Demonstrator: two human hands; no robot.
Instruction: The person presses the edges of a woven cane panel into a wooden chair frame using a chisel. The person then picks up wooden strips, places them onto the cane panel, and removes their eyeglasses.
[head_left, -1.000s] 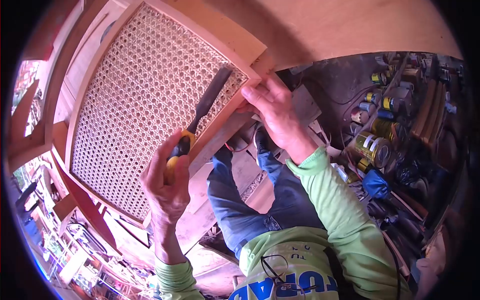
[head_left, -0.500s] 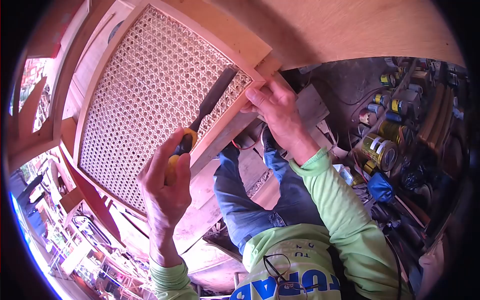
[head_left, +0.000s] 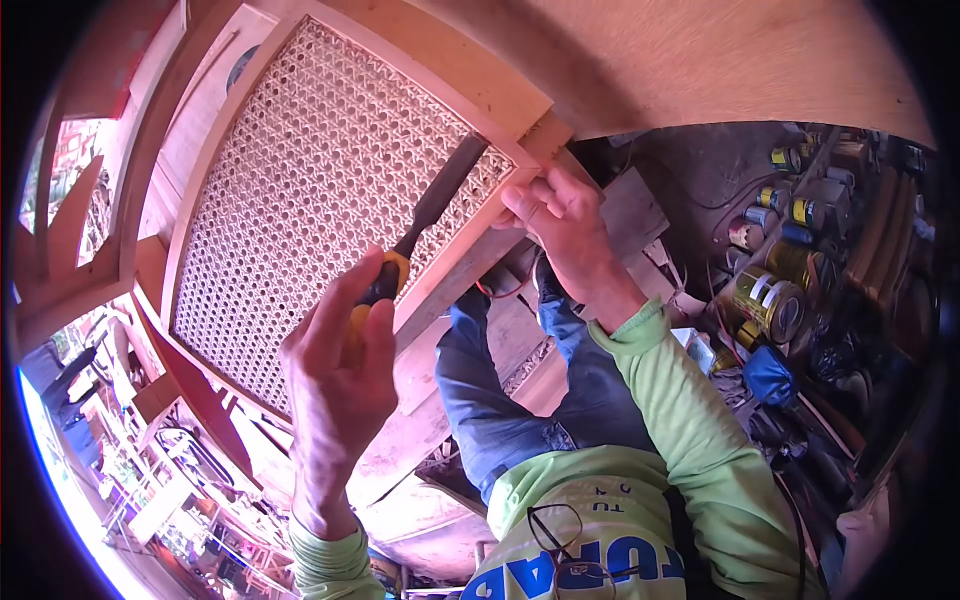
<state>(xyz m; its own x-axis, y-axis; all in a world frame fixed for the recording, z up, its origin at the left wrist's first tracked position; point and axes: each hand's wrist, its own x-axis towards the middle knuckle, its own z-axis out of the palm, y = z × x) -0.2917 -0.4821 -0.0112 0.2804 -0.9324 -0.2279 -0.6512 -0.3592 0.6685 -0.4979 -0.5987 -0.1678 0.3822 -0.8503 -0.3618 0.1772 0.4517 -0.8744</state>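
My left hand (head_left: 340, 345) is wrapped round the yellow and black handle of a chisel (head_left: 447, 185). The dark flat blade lies over the woven cane panel (head_left: 310, 170), its tip close to the panel's upper right corner. A light wooden frame (head_left: 465, 225) surrounds the cane. At that corner my right hand (head_left: 565, 215) pinches the frame's edge, thumb on top and the other fingers partly hidden.
Paint cans (head_left: 768, 300) and a blue bundle (head_left: 768, 375) lie at the right among clutter. A large curved wooden sheet (head_left: 740, 60) spans the top. Curved wooden pieces (head_left: 150, 130) stand at the left.
The chisel blade has shifted slightly up and right over the cane, with my left hand behind it. The whole view has drifted a little; my right hand keeps its hold on the corner.
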